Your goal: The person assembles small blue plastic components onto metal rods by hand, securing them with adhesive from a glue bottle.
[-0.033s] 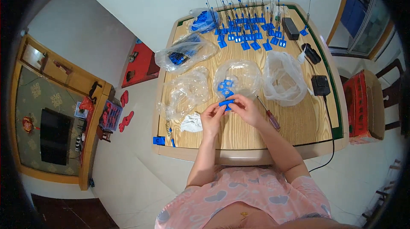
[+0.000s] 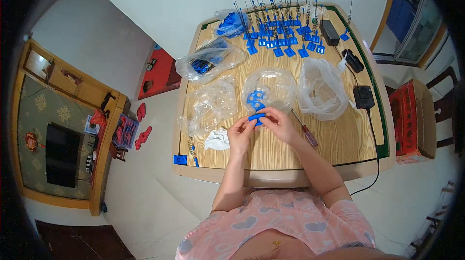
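Note:
Both my hands meet over the front middle of the table around a small blue plastic piece. My left hand pinches its left end between thumb and fingers. My right hand grips the right end, its fingertips covering part of the piece. Just beyond them lies a clear plastic bag with several blue plastic parts inside. Right of my right hand is a screwdriver with a dark red handle. A crumpled white tissue lies left of my left hand.
Many blue square bases with upright springs and rods crowd the far side. Bags of blue parts stand far left, an open translucent bag right. A black adapter trails a cable. A spring piece lies near left.

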A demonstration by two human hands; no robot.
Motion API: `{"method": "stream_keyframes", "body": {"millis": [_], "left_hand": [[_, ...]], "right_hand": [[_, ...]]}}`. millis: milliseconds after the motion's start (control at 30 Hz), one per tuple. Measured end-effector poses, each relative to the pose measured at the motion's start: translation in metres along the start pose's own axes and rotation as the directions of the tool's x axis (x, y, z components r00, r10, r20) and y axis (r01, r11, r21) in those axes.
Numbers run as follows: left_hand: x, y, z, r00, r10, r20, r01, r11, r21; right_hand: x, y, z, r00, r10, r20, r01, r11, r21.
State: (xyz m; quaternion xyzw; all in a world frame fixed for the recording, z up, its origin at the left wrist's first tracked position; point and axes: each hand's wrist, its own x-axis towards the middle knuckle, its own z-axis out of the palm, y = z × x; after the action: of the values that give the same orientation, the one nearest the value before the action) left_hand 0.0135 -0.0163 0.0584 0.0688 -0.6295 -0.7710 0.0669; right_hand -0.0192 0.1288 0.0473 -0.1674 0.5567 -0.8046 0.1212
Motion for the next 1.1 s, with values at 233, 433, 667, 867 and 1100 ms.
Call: {"method": "stream_keyframes", "body": {"millis": [233,433,667,867,1100], "left_hand": [[-0.002,0.001,0.004,0.993,0.098,-0.064,-0.090,0.989,0.114],[-0.003,0.000,0.006,0.985,0.157,-0.065,-0.147,0.979,0.144],[-0.003,0.001,0.007,0.992,0.073,-0.103,-0.058,0.988,0.141],[0.000,0.001,0.006,0.991,0.113,-0.074,-0.099,0.981,0.166],[0.004,-0.003,-0.010,0.945,0.298,0.136,-0.305,0.952,0.032]], "right_hand": [[0.000,0.004,-0.002,0.999,-0.031,0.010,0.032,0.994,-0.104],[0.001,0.006,-0.001,0.997,-0.070,-0.032,0.068,0.997,-0.047],[0.000,0.003,-0.002,0.996,-0.070,-0.052,0.067,0.996,-0.063],[0.001,0.004,-0.002,0.997,-0.043,-0.063,0.038,0.996,-0.081],[0.003,0.001,-0.012,0.954,0.272,0.126,-0.297,0.920,0.258]]}}
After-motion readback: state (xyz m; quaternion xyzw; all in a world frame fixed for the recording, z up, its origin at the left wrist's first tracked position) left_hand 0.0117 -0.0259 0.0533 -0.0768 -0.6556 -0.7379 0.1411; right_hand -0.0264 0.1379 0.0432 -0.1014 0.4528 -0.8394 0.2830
